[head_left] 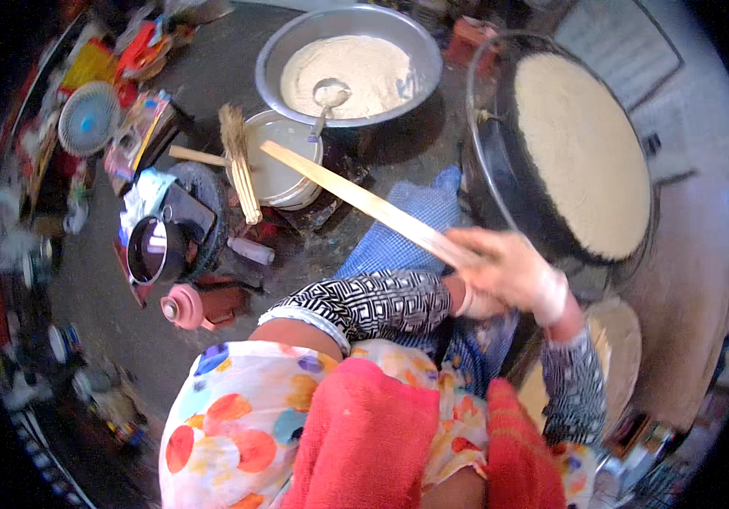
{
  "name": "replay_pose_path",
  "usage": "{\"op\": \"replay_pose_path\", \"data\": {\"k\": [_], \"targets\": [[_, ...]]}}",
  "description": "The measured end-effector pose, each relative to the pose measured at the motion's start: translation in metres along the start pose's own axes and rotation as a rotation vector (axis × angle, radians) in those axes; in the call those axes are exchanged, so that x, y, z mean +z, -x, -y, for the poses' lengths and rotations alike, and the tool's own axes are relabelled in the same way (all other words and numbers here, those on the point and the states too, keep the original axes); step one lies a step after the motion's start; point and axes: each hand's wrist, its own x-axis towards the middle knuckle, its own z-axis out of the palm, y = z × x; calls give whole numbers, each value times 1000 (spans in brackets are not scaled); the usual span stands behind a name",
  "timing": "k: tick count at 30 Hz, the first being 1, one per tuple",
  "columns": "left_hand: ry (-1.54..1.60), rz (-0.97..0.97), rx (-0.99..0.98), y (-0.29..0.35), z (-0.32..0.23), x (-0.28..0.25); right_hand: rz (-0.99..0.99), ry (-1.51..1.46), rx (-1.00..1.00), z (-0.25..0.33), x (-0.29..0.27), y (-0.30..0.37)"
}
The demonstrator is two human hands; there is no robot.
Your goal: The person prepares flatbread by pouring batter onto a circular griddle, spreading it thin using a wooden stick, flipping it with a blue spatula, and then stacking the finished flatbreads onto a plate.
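My right hand [513, 263] is closed around one end of a long flat wooden stick [364, 202]. The stick's far end reaches up and left, over a white bucket [292, 197] of cloudy liquid. Just below and partly behind the right hand is my left hand [480, 303], whose fingers are hidden; a blue checked cloth [398, 227] lies beside it. To the right, a large round dark griddle [500, 182] carries a wide pale layer of batter [580, 157]. A metal basin [419, 38] of pale batter stands at the far middle, with a ladle [330, 95] resting in it.
Across the bucket's left rim leans a straw brush [241, 165]. Left of it are a dark pot [156, 252], a pink flask [203, 305] and a small bottle [251, 250]. Round pale flat sheets [623, 343] lie by my right forearm. A round basket [89, 119] sits far left.
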Motion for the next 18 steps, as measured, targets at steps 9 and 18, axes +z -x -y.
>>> {"op": "replay_pose_path", "data": {"k": [9, 18], "targets": [[-933, 26, -251, -58, 52, -57, -847, 89, -425, 8, 97, 13], [-680, 162, -481, -15, 163, -94, -1443, -33, 1401, -152, 406, 330]]}}
